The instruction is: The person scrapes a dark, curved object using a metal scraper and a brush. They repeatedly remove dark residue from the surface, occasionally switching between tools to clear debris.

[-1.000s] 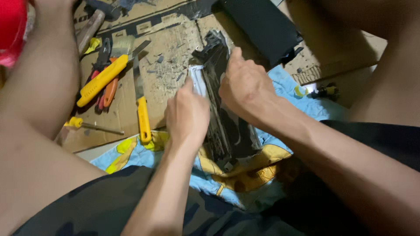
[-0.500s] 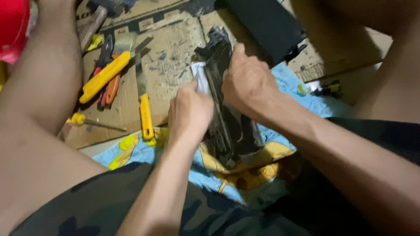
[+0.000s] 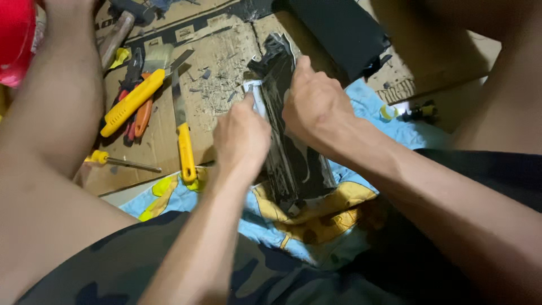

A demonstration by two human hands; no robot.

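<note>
On my feed: both hands are working one long black glossy piece (image 3: 293, 152) that lies lengthwise between the person's legs, its near end on a blue and yellow cloth (image 3: 305, 217) and its far end over a sheet of cardboard (image 3: 220, 73).

Left hand (image 3: 241, 135) is closed, fingertips pinching a small white strip (image 3: 257, 96) at the piece's left edge. Right hand (image 3: 316, 104) is closed over the top of the piece from the right, thumb up along the far end, fingers wrapped out of sight. I can't tell how hard either is clamping.

Cardboard is littered with small scraps around the far end. On its left side: a yellow utility knife (image 3: 132, 101), just beside it an orange-handled tool (image 3: 142, 117), a yellow-handled blade (image 3: 183, 138) near the left wrist, and a yellow-handled screwdriver (image 3: 121, 162) at the cardboard's near edge. Black box (image 3: 339, 31) sits just beyond the right hand. Something red (image 3: 16, 39) at top left, cropped.
</note>
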